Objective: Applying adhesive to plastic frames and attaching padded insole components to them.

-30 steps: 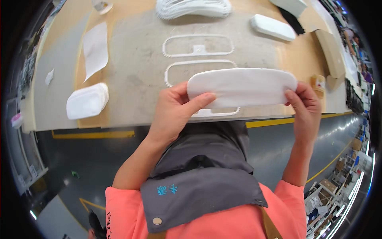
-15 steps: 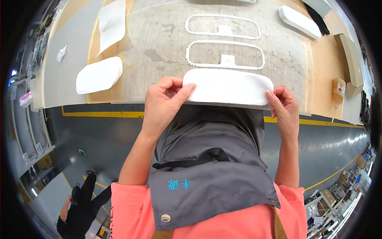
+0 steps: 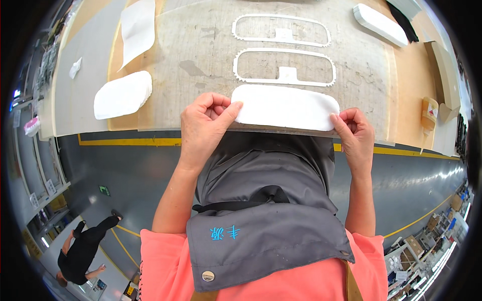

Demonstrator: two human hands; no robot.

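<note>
Foam pad (image 3: 286,106), white, long and round-ended, lies flat at the near edge of the counter (image 3: 371,90); my left hand (image 3: 203,131) and right hand (image 3: 355,135) pinch its ends, fingers clamped. I judge it is being positioned; next needs aligning with the toothed white frame (image 3: 284,66) just beyond.

My left hand (image 3: 207,125) pinching white pad's (image 3: 286,106) left end, my right hand (image 3: 354,134) pinching its right end, forearms upright.

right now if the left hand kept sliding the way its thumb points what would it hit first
The left hand points right along the white foam pad it pinches; past the pad it would probably meet the right hand holding the other end.
</note>
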